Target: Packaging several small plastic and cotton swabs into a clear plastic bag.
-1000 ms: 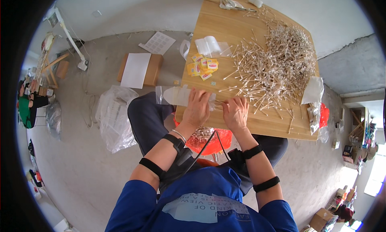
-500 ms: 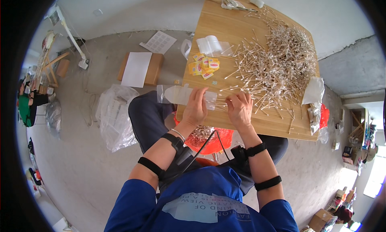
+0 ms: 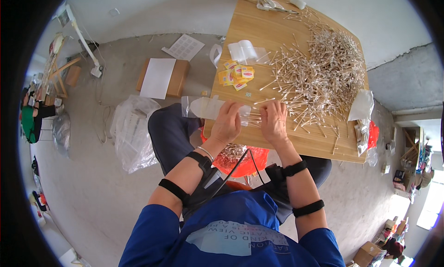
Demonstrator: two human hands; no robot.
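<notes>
My left hand (image 3: pixel 226 122) is closed on a clear plastic bag (image 3: pixel 202 107) at the table's near left edge, and the bag's far end sticks out to the left past the edge. A few cotton swabs (image 3: pixel 255 117) lie between my two hands, their left ends at the mouth of the bag. My right hand (image 3: pixel 274 121) pinches the right ends of these swabs, its fingertips partly hidden. Beyond it spreads a big loose pile of cotton swabs (image 3: pixel 330 63). Yellow and white packets (image 3: pixel 237 75) lie in a small heap beyond my left hand.
On the wooden table (image 3: pixel 263 31) are a stack of clear bags (image 3: pixel 243 51) and a white bag (image 3: pixel 360 105) at the right edge. Below the near edge hangs a red bag (image 3: pixel 252 163) with swabs in it. A cardboard box (image 3: pixel 180 77) stands on the floor at left.
My right hand has shifted slightly left toward the bag, and its fingers are more upright. My left hand keeps its grip on the bag.
</notes>
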